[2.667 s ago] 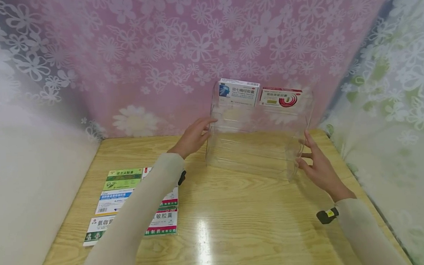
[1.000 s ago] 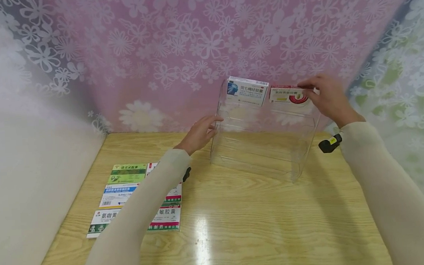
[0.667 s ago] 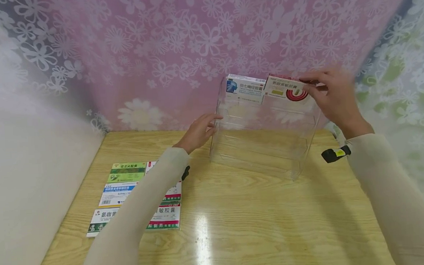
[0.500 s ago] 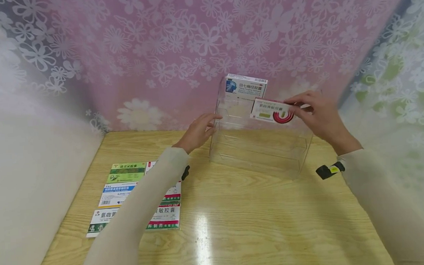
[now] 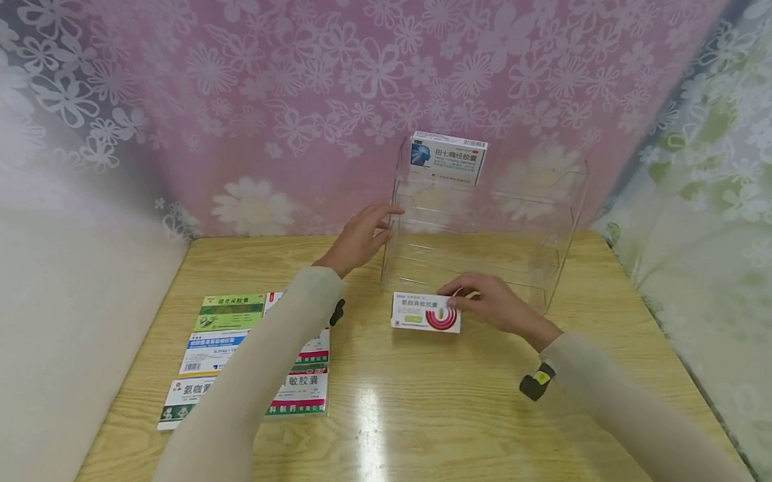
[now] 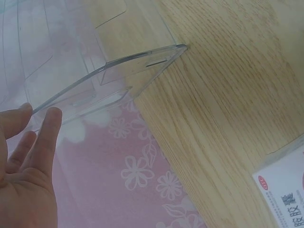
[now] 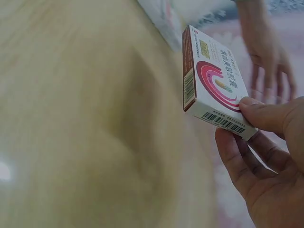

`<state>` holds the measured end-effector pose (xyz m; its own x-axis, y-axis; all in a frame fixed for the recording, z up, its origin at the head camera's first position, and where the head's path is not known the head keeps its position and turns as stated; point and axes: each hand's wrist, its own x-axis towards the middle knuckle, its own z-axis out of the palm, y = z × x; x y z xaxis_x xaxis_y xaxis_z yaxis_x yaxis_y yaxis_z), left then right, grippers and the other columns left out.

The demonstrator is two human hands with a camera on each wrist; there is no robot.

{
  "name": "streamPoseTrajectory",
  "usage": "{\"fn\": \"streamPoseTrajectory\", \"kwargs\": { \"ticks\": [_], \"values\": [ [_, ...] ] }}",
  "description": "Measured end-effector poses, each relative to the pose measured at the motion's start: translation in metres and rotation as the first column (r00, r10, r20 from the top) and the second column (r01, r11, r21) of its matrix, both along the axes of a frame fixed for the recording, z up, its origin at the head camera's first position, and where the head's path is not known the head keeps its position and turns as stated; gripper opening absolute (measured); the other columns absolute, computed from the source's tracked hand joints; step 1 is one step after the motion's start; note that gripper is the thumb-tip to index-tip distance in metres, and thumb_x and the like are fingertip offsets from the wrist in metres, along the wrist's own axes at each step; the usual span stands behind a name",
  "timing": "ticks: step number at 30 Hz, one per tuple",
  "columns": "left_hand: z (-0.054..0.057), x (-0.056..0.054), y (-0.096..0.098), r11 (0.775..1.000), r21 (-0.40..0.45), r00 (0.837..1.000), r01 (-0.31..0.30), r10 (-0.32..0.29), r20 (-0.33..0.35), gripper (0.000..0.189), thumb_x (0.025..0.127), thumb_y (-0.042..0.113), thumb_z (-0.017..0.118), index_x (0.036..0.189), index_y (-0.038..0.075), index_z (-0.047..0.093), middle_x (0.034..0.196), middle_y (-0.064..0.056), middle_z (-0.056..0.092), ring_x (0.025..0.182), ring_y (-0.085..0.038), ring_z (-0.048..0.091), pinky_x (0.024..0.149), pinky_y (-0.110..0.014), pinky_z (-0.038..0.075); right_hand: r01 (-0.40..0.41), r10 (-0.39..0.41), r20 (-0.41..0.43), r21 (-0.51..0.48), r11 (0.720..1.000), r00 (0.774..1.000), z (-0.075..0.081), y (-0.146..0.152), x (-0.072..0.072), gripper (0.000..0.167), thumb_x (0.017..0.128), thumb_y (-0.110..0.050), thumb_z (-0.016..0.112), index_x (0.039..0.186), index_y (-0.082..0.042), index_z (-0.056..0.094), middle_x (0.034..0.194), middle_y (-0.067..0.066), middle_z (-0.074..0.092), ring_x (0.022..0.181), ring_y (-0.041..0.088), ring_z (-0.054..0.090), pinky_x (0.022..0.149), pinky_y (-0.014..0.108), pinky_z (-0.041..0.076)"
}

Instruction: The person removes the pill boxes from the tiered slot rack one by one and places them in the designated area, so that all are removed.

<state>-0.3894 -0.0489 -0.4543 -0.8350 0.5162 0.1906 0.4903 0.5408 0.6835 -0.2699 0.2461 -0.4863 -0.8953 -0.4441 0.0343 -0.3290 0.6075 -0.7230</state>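
Note:
My right hand (image 5: 494,304) pinches a white medicine box (image 5: 425,313) with red arcs by its right end, above the table in front of a clear plastic display rack (image 5: 491,254). In the right wrist view, the thumb lies on the printed face of the medicine box (image 7: 213,76) and the fingers are underneath. My left hand (image 5: 360,239) holds the rack's left side edge. The left wrist view shows the thumb and fingers of this hand (image 6: 31,161) about the edge of the clear rack (image 6: 109,64). Another medicine box (image 5: 448,157), white and blue, stands in the rack's top tier at left.
Several medicine boxes lie flat in rows on the wooden table (image 5: 402,429) at left, among them a green box (image 5: 232,311) and a blue-and-white box (image 5: 211,352). My left forearm covers part of them. A pink floral backdrop (image 5: 328,127) stands close behind the rack.
My right hand left the rack's right side, took the red-arc medicine box from the top tier and brought it down and leftward. My left hand has stayed at the rack's left edge.

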Motion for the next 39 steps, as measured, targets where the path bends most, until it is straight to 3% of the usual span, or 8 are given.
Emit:
{"fn": "streamPoseTrajectory", "kwargs": {
  "ticks": [6,11,20,27,39],
  "values": [
    [0.000,0.001,0.000,1.000,0.001,1.000,-0.010,0.010,0.013,0.051,0.112,0.010,0.063,0.160,0.023,0.053,0.169,-0.006,0.046,0.136,-0.028,0.065,0.114,-0.048,0.056,-0.059,0.068,0.137,-0.070,0.996,0.988,-0.047,-0.040,-0.001,0.022,0.107,-0.021,0.072,0.128,-0.015,0.080,0.126,0.006,0.077,0.112,0.022,0.073,0.099,0.045,0.062],
    [0.000,0.001,0.000,1.000,0.003,1.000,-0.004,0.004,0.008,0.051,0.112,0.011,0.063,0.160,0.023,0.053,0.168,-0.006,0.047,0.135,-0.027,0.065,0.114,-0.048,0.057,-0.106,0.116,0.150,-0.076,0.991,0.982,-0.069,-0.066,-0.007,0.022,0.108,-0.022,0.072,0.126,-0.013,0.081,0.124,0.005,0.079,0.114,0.020,0.073,0.102,0.044,0.061],
    [0.000,0.000,0.000,1.000,0.005,1.000,0.001,-0.001,-0.010,0.051,0.111,0.010,0.064,0.160,0.023,0.054,0.166,-0.007,0.049,0.134,-0.028,0.066,0.113,-0.048,0.058,-0.141,0.143,0.048,-0.039,0.989,0.989,-0.070,-0.093,-0.012,0.019,0.106,-0.016,0.073,0.123,-0.010,0.081,0.120,0.005,0.080,0.116,0.020,0.073,0.105,0.041,0.059],
    [-0.002,0.001,0.000,1.000,0.025,1.000,0.011,-0.011,0.013,0.051,0.112,0.010,0.063,0.160,0.022,0.054,0.169,-0.008,0.046,0.135,-0.029,0.065,0.113,-0.049,0.057,-0.152,0.150,0.071,0.018,0.988,0.986,-0.066,-0.104,-0.007,0.017,0.107,-0.018,0.073,0.121,-0.013,0.082,0.120,0.002,0.079,0.116,0.019,0.071,0.105,0.041,0.059],
    [-0.004,0.000,-0.001,1.000,0.021,1.000,0.007,-0.007,-0.005,0.052,0.112,0.010,0.063,0.161,0.023,0.053,0.169,-0.007,0.046,0.135,-0.029,0.065,0.114,-0.050,0.057,-0.176,0.176,0.014,0.084,0.981,0.984,-0.070,-0.116,-0.007,0.017,0.106,-0.018,0.075,0.120,-0.014,0.082,0.113,-0.002,0.077,0.107,0.013,0.070,0.099,0.036,0.059]
  ]
}}
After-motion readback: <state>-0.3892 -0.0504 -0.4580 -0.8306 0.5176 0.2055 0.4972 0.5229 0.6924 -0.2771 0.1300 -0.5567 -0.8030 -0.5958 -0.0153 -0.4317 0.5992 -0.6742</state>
